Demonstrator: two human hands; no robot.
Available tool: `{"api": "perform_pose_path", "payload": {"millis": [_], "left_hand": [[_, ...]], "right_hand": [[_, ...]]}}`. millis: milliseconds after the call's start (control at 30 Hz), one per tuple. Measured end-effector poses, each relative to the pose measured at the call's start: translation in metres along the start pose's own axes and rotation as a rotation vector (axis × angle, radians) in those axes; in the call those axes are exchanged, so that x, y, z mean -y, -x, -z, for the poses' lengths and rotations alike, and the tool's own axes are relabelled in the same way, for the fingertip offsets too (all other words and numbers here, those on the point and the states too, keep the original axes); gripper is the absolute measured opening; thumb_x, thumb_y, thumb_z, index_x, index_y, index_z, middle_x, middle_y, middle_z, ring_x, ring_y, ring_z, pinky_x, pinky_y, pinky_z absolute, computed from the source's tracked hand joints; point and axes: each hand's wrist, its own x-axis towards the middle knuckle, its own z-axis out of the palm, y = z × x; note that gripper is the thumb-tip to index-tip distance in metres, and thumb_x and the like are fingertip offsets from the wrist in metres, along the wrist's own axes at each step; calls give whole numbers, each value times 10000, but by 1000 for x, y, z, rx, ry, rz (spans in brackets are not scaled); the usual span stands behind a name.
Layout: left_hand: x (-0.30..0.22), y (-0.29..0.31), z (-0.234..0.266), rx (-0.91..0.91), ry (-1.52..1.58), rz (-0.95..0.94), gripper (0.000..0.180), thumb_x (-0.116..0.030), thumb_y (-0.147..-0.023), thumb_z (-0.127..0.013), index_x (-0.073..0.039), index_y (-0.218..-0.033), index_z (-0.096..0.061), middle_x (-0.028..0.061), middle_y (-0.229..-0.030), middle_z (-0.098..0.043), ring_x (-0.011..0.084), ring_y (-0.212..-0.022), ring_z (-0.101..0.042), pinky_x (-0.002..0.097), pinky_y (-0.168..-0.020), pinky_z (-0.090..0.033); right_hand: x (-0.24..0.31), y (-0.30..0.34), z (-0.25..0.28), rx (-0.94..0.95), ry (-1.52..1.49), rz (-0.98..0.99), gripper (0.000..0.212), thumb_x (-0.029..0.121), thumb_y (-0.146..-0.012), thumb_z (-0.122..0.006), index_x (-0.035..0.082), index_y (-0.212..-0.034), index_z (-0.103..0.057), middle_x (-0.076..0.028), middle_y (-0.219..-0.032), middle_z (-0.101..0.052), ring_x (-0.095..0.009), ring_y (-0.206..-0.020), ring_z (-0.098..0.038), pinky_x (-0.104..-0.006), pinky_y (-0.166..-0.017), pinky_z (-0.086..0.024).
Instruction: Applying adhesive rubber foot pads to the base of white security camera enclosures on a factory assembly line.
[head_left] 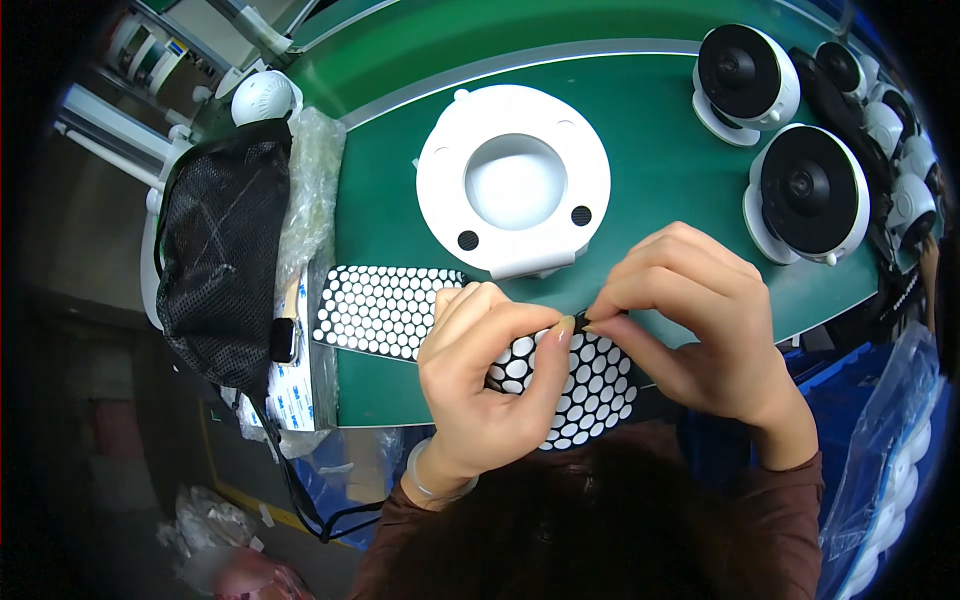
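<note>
In my left hand (480, 380) is a black sheet covered with round white dots (590, 395), its thumb and forefinger closed on the upper edge. My right hand (700, 320) pinches at that same edge, fingertips beside the left thumb. A small black piece (581, 322) shows between the two pinches; whether it has come off the sheet cannot be made out. Beyond my hands lies a white rounded housing (440, 170) with a large round recess. Two round black pads sit on its near part. Partly behind my left hand, a second dotted sheet (375, 310) lies on the table.
Two white cameras with black round fronts (810, 190) stand at the right, with more behind them. A black mesh bag (225, 250) and bubble wrap (315, 180) occupy the left edge of the green table (640, 130). Blue bins (850, 400) and clear plastic are at lower right.
</note>
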Motion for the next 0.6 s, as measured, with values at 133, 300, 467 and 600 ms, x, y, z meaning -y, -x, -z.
{"api": "perform_pose_path", "payload": {"millis": [133, 300, 467, 600], "left_hand": [[1, 1, 2, -7, 8, -5, 92, 10, -650, -645, -40, -712, -599, 24, -595, -477, 158, -539, -386, 271, -544, -258], [4, 1, 3, -8, 15, -7, 96, 12, -646, -645, -39, -712, -599, 23, -592, -480, 155, -535, -382, 272, -544, -258], [5, 1, 4, 0, 19, -17, 97, 14, -644, -645, -37, -713, -600, 22, -591, -485, 155, -533, -381, 274, -542, -257], [4, 1, 6, -12, 26, 5, 100, 30, -649, -641, -34, -712, -599, 25, -586, -480, 157, -532, -386, 274, -542, -262]], "right_hand": [[2, -2, 1, 37, -21, -24, 206, -3, -584, -720, 60, -754, -623, -39, -718, -582, -209, -681, -553, -283, -607, -449], [1, -4, 0, 58, -4, 10, 217, -1, -574, -719, 62, -761, -627, -40, -712, -577, -208, -672, -551, -287, -602, -448], [-2, -7, 0, 94, -9, 35, 218, -3, -561, -715, 62, -747, -620, -40, -721, -574, -209, -679, -550, -288, -600, -447], [1, -13, 4, 153, -50, -4, 181, -5, -577, -693, 56, -725, -607, -54, -769, -583, -205, -720, -556, -283, -620, -449]]}}
